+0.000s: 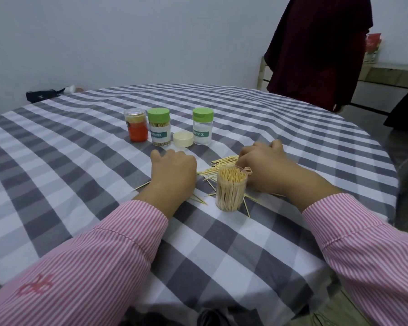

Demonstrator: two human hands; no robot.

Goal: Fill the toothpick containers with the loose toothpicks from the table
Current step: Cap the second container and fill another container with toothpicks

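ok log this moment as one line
left hand resting on cloth | right hand gathering loose toothpicks | open container nearly full, upright | cream lid off

Both hands lie knuckles-up, so the left hand's (173, 175) fingers and the right hand's (262, 165) fingertips are hidden; whether either holds toothpicks (224, 161) cannot be told. The jar (231, 191) covers part of the pile. Both labels (159, 135) read partly.
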